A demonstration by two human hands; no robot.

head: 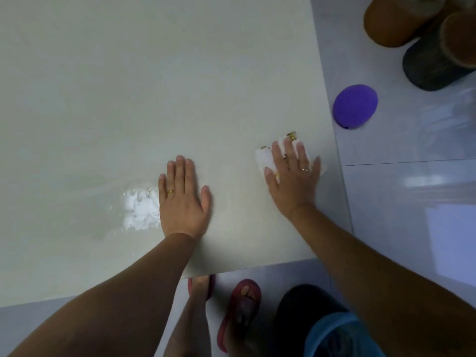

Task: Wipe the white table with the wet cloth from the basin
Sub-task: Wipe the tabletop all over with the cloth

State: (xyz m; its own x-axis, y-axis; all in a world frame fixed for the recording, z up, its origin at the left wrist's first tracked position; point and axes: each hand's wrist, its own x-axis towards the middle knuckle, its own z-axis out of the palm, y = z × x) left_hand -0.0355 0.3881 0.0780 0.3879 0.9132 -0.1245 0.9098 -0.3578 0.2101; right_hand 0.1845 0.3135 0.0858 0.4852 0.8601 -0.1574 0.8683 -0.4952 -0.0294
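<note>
The white table (pixel 128 86) fills most of the head view. My right hand (pixel 292 176) lies flat, fingers spread, pressing a white cloth (pixel 265 158) with yellow markings onto the table near its right edge. My left hand (pixel 183 197) rests flat on the tabletop with nothing under it. Just left of that hand, a wet patch (pixel 140 208) glares bright white on the surface. The basin is not in view.
The table's right edge runs close to the cloth, its front edge near my arms. On the tiled floor lie a purple balloon (pixel 355 106), brown and dark stools (pixel 427 45) at top right, a blue-and-black item (pixel 327 331), and my feet in red slippers (pixel 239 313).
</note>
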